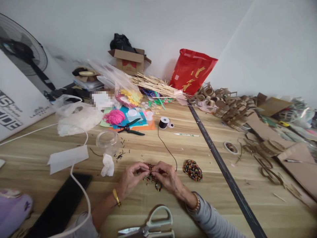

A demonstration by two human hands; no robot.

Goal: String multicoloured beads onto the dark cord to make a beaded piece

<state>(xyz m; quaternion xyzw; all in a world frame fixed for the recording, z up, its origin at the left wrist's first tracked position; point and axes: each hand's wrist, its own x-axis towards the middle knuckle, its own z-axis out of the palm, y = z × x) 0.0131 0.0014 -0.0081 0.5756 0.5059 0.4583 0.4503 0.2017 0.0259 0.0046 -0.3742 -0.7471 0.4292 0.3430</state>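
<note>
My left hand (132,178) and my right hand (168,177) meet over a small heap of multicoloured beads (150,178) on the wooden table. Thumb and forefinger are pinched on each side, tips nearly touching; whatever small piece is between the left fingertips is hidden. A thin black cord (166,146) runs from its spool (163,122) down to my right hand, and a short curved row of beads (158,187) shows below that hand. To the right lies a coiled bundle of strung beads (193,170). Large scissors (152,224) rest in front of me.
Black-handled pliers (130,128) lie by pink yarn (114,117) on coloured sheets. A clear round container (107,138), crumpled tissue (107,165) and a white cable (80,185) are on the left. A dark strip (218,155) crosses the table; woven baskets (230,109) sit beyond it.
</note>
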